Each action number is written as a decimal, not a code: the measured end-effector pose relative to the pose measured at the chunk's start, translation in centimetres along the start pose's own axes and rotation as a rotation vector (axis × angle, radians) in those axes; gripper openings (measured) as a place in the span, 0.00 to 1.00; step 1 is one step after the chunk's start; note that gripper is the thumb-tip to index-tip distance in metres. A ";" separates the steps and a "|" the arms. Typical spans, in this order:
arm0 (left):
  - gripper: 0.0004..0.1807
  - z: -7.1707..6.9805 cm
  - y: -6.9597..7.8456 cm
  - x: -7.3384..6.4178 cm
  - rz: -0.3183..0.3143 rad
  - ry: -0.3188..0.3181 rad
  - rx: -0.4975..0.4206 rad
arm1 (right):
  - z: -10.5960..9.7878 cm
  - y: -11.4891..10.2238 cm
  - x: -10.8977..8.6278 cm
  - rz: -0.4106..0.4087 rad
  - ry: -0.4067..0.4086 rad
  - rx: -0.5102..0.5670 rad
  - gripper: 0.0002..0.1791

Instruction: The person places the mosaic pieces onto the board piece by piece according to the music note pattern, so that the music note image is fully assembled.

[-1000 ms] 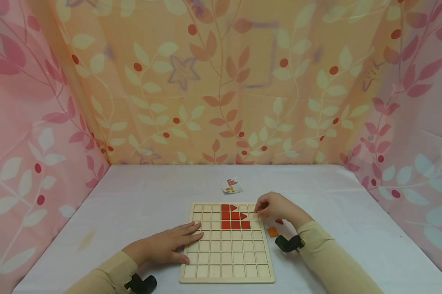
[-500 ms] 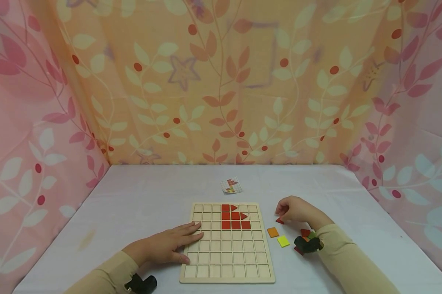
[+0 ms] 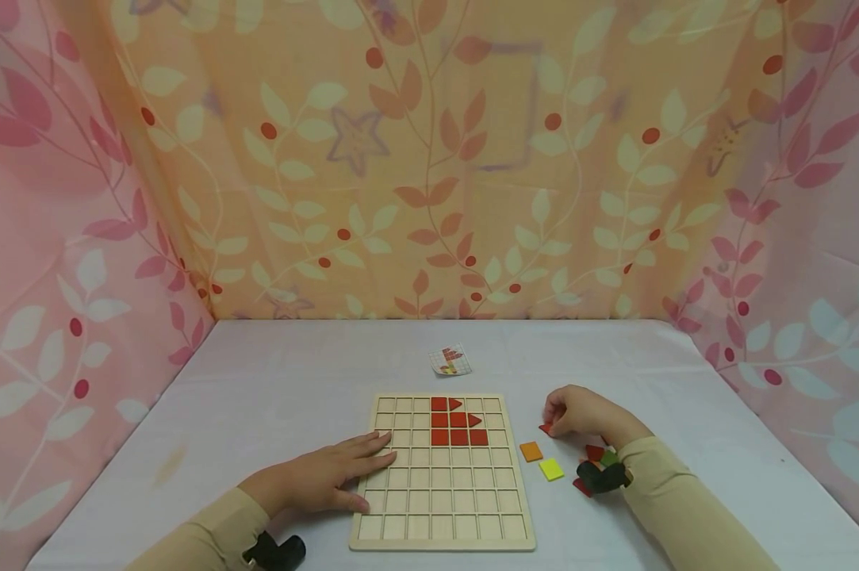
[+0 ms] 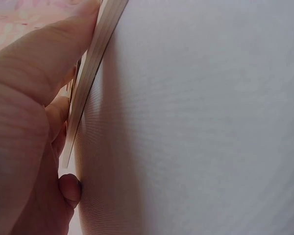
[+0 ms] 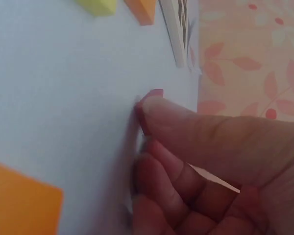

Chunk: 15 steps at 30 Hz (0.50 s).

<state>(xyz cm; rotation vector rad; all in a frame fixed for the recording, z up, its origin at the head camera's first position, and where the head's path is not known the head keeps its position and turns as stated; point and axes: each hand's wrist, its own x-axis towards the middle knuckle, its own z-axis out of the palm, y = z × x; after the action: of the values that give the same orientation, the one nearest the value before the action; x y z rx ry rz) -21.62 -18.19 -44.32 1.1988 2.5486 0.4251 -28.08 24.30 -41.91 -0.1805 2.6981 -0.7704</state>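
A wooden grid board (image 3: 443,507) lies flat on the table, with red square tiles (image 3: 458,437) and two red triangular tiles (image 3: 474,420) set in its upper cells. My left hand (image 3: 322,473) rests with spread fingers on the board's left edge; the left wrist view shows its thumb (image 4: 49,54) against the board's side. To the right of the board, my right hand (image 3: 582,414) pinches a small red tile (image 5: 154,95) between thumb and fingers, low over the table. The tile's far part is hidden behind the thumb.
An orange tile (image 3: 531,451) and a yellow tile (image 3: 551,469) lie right of the board. Under the right wrist are red (image 3: 594,453) and green (image 3: 609,458) tiles, partly covered. A small printed card (image 3: 450,361) lies behind the board. Patterned curtains (image 3: 429,198) enclose the table.
My right hand has moved right from the board's upper right corner to the loose red tile and now pinches it. The yellow tile has come into sight. My left hand stays put.
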 end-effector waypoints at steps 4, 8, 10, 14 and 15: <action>0.41 0.0 -0.1 0.0 0.000 0.001 0.002 | 0.0 0.1 0.0 0.029 0.011 -0.012 0.11; 0.41 -0.1 0.0 0.0 0.004 -0.001 -0.002 | 0.0 0.0 -0.1 0.037 0.019 -0.008 0.12; 0.41 -0.1 0.1 0.0 0.006 -0.001 -0.010 | 0.0 0.0 -0.1 0.030 0.021 -0.010 0.12; 0.41 -0.2 0.2 0.0 0.007 0.000 -0.013 | -0.1 0.0 -0.2 0.001 0.024 -0.023 0.13; 0.41 -0.2 0.2 0.0 0.011 0.004 -0.008 | -0.1 0.0 -0.2 -0.010 0.024 -0.028 0.13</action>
<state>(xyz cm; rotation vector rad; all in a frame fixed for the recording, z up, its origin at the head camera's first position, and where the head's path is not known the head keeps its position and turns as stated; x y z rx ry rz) -21.55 -18.15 -44.09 1.2110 2.5416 0.4405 -27.91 24.40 -41.83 -0.1920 2.7338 -0.7425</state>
